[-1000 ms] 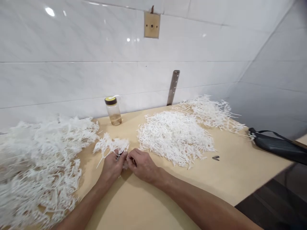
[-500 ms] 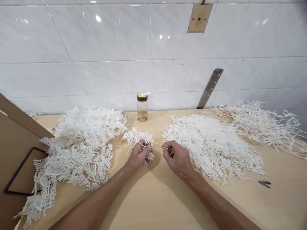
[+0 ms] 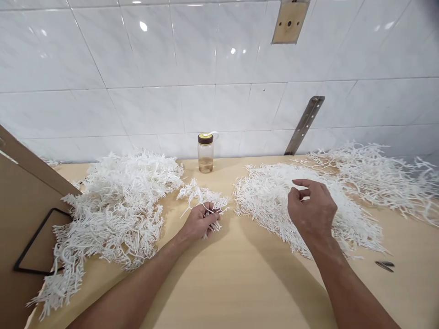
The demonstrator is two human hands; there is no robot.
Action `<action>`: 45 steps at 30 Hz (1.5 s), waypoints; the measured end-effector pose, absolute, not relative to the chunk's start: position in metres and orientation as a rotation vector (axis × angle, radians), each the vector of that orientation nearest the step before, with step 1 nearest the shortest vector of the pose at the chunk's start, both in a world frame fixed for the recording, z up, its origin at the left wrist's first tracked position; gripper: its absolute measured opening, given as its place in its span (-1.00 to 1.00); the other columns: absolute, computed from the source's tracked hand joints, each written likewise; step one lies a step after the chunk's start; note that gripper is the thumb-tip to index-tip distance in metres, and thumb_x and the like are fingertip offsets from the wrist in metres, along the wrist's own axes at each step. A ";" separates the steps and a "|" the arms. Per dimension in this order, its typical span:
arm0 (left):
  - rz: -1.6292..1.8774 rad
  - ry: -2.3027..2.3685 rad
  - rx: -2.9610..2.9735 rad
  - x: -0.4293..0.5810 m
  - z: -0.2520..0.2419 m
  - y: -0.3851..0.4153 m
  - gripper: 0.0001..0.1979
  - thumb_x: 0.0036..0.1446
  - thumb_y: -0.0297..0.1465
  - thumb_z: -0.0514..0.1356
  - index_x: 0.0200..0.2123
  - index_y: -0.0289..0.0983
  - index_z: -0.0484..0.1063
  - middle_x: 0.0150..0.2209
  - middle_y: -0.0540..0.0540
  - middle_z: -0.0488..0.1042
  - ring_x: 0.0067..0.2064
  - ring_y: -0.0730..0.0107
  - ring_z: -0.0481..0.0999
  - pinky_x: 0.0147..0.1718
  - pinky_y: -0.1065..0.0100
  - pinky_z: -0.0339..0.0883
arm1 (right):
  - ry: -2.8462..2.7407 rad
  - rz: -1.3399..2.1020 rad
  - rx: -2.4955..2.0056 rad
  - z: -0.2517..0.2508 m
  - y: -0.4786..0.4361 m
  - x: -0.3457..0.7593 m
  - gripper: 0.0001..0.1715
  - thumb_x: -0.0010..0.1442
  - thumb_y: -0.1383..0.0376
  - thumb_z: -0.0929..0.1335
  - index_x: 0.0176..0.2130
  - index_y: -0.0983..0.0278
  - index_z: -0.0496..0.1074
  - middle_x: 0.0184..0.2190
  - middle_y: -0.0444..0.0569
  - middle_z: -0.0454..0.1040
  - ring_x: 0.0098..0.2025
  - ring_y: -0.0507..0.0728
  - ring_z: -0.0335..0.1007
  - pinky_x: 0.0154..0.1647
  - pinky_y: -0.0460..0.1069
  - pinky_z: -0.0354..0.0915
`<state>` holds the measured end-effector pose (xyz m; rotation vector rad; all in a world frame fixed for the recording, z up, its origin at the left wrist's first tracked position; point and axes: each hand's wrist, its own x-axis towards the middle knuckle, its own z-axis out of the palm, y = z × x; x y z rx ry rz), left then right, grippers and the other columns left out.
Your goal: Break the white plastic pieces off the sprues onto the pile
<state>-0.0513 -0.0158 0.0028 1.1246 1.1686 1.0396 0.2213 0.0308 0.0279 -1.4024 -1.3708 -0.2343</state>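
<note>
My left hand (image 3: 200,221) is closed round a bunch of white branched plastic sprigs (image 3: 194,192), which fan out past the fingers just above the tabletop. Over a broad pile of white sprigs (image 3: 267,201) on the right hovers my right hand (image 3: 313,208). Its thumb and forefinger are curved with a small gap at the tips, and nothing shows between them. Another heap of white sprigs (image 3: 120,205) lies to the left of my left hand.
A water bottle (image 3: 205,153) stands near the tiled wall. Longer white stems (image 3: 373,178) spread at the back right. Small dark thread snips (image 3: 385,266) lie at the right. A brown panel with a black handle (image 3: 32,240) borders the left side; a metal bracket (image 3: 304,125) leans at the wall.
My right hand has moved right, from beside the left hand to above the right pile, and its thumb and forefinger have parted. My left hand keeps its hold on the sprigs.
</note>
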 end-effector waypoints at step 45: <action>1.204 1.103 1.206 -0.050 0.003 -0.019 -0.69 0.03 -0.17 0.34 -0.46 -0.32 0.44 -0.52 -0.02 0.44 -0.44 0.44 0.41 -0.37 0.41 0.27 | -1.763 1.410 -1.141 0.010 -0.009 0.127 -0.55 0.15 0.03 0.40 -0.53 0.23 0.22 -0.73 -0.28 0.21 -0.70 -0.04 0.20 -0.67 -0.14 0.08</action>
